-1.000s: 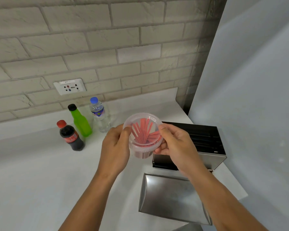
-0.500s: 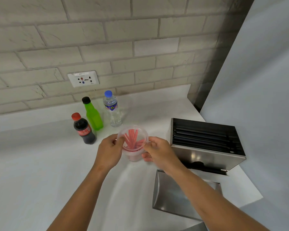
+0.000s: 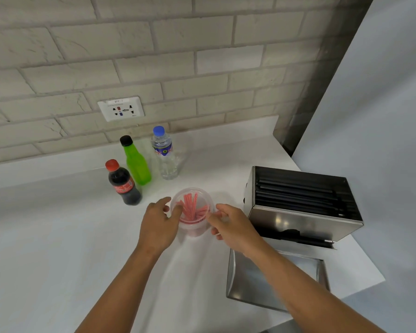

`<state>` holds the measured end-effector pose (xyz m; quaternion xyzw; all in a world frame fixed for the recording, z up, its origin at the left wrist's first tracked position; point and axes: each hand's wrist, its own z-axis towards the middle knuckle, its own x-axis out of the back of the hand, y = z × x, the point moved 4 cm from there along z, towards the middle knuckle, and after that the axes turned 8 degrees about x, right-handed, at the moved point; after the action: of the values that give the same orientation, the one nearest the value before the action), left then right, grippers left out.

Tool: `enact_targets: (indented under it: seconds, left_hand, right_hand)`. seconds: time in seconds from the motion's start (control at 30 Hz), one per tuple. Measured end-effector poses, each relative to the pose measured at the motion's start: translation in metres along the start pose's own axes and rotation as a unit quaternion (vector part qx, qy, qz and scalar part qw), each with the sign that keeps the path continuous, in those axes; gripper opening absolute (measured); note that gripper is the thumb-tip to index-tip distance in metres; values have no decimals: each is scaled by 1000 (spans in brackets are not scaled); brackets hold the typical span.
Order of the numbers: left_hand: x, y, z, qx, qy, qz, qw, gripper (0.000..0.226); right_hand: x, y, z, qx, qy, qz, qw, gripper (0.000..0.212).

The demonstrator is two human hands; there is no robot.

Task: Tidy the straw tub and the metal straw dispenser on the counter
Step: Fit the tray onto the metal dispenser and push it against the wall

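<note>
White counter (image 3: pixel 58 248) — pale brick wall (image 3: pixel 154 56) behind, socket (image 3: pixel 121 108) inset.

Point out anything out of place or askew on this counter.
The metal straw dispenser stands open, and its lid lies loose on the counter in front. The red straws lean crisscross in the tub.

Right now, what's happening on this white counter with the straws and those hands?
A person has both hands around a clear round plastic tub of red straws that sits on the white counter. The left hand cups its left side and the right hand its right side. To the right stands an open metal straw dispenser full of black straws, with its flat metal lid lying in front of it. Three bottles stand behind the tub.
</note>
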<state>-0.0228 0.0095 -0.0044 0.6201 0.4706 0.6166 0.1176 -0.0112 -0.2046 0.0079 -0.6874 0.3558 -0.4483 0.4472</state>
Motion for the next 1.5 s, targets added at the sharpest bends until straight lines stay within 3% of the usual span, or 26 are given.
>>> enact_targets:
  seconds: [0.07, 0.17, 0.27, 0.33, 0.5, 0.63, 0.73, 0.87, 1.0, 1.2, 1.3, 1.5]
  left_hand:
    - [7, 7, -10, -14, 45, -30, 998, 47]
    - [10, 22, -34, -71, 65, -85, 992, 27]
    - [-4, 32, -58, -106, 4, -106, 989, 13]
    - [-21, 35, -73, -108, -52, -100, 988, 13]
    - [-73, 25, -93, -52, -182, -41, 981, 12]
    - [-106, 13, -102, -6, -225, 39, 974, 35]
    - [-122, 10, -110, 9, -222, 82, 972, 50]
    - [-136, 13, -121, 8, -212, 98, 972, 46]
    - [-139, 18, -126, 27, -195, 81, 977, 42]
    - [-130, 19, -134, 43, -178, 39, 982, 42]
    - [-114, 25, -138, 45, -165, 14, 985, 52]
    - [-76, 62, -154, -28, -103, -76, 991, 20]
  right_hand:
    - [12, 3, -12, -4, -14, -55, 998, 13]
    - [39, 11, -38, -18, -7, -80, 997, 34]
    - [76, 20, -70, -29, 25, -88, 995, 27]
    - [100, 29, -89, -42, 52, -100, 993, 33]
    - [151, 66, -125, -87, 122, -127, 981, 40]
    - [175, 104, -148, -135, 149, -177, 963, 45]
    - [184, 125, -161, -172, 140, -197, 955, 50]
    - [180, 143, -168, -198, 92, -220, 951, 51]
    - [169, 147, -165, -189, 76, -215, 955, 16]
    - [170, 141, -159, -158, 88, -243, 953, 23]
    - [177, 132, -160, -133, 111, -230, 958, 26]
    - [193, 115, -156, -115, 115, -175, 971, 39]
